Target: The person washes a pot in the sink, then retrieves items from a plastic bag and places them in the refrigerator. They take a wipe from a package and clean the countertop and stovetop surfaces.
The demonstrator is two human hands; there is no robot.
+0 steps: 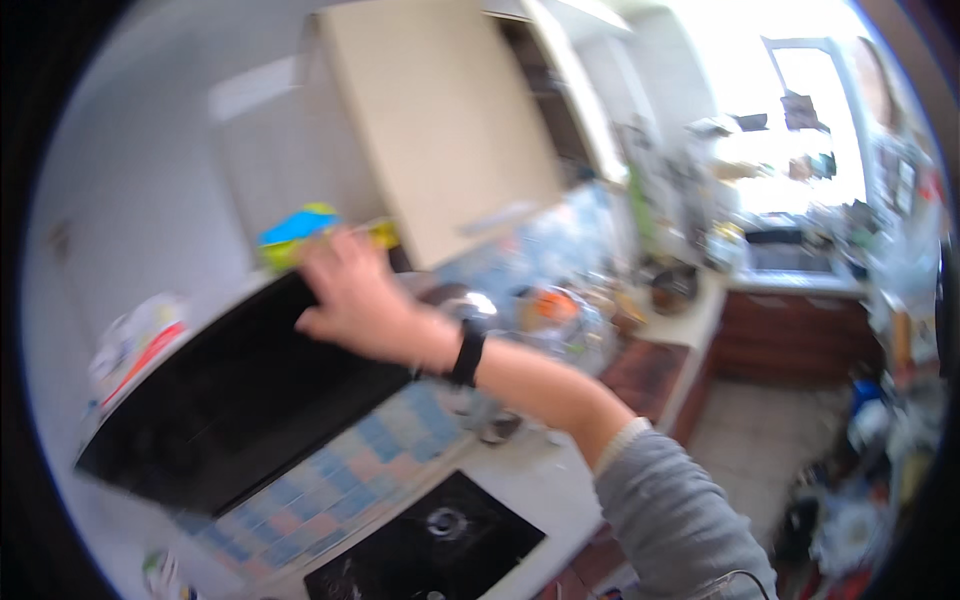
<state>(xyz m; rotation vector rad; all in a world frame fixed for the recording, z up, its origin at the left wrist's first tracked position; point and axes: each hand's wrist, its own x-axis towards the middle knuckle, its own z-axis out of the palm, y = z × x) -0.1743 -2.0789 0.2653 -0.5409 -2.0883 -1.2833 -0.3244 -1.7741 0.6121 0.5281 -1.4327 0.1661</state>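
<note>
My right hand (352, 296), with a black band on the wrist, reaches up across the top edge of a black range hood (247, 397). Its fingers overlap a blue and yellow-green package (300, 232) on top of the hood, beside the cream wall cabinet (442, 127). The thumb stands apart from the fingers, lower down in front of the hood. Blur and the hand itself hide whether the fingers grip the package. My left hand is out of view.
A black gas cooktop (435, 540) lies below the hood. A white and red plastic bag (146, 345) rests on the hood's left end. The cabinet shows an open side with dark shelves (544, 97). A wok (671, 285) stands on the counter near a sink (791, 259).
</note>
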